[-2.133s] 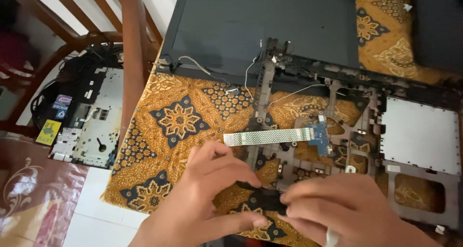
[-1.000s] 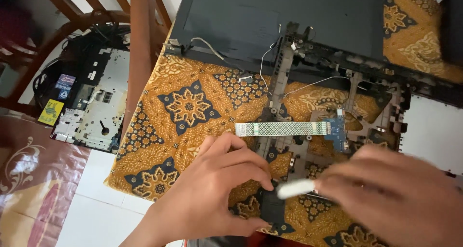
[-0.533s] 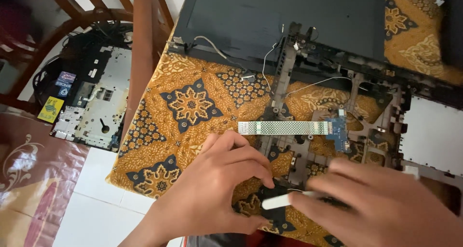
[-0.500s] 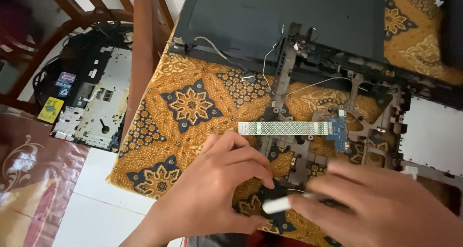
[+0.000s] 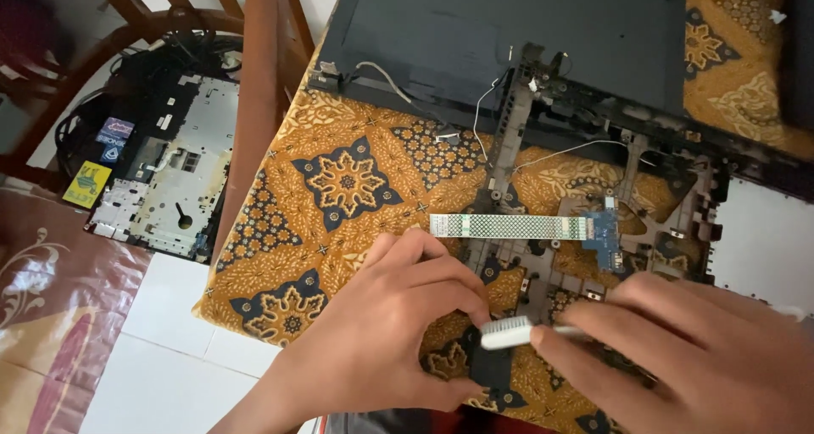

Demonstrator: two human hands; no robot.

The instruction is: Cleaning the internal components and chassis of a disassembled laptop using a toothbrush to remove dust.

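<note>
Over at nine o'clock, a stripped circuit board panel (image 5: 161,180) lies on the floor beside a wooden chair (image 5: 259,103), well apart from the action. Moving in, the patterned cloth (image 5: 339,188) drapes the surface, its edge falling off at about seven o'clock, so there's little spare room on that side. The left hand (image 5: 381,332) presses down at six o'clock, fingers curled over a small dark part of the black laptop frame (image 5: 543,120), pinning rather than pinching. That frame looks light, thin and brittle, a skeleton of plastic ribs; best held by the thicker bars, I'd judge, not the slim struts. Just past the fingertips sits the white brush head (image 5: 507,332), bristles up, light and stiff by the look of it, gripped by its handle. At centre, the flat ribbon cable (image 5: 509,226) runs to a small blue board (image 5: 604,237); both floppy and fragile, worth avoiding. At four o'clock the right hand (image 5: 678,358) closes its grip around the brush handle. Open room lies toward the dark screen panel (image 5: 509,36) at twelve.
</note>
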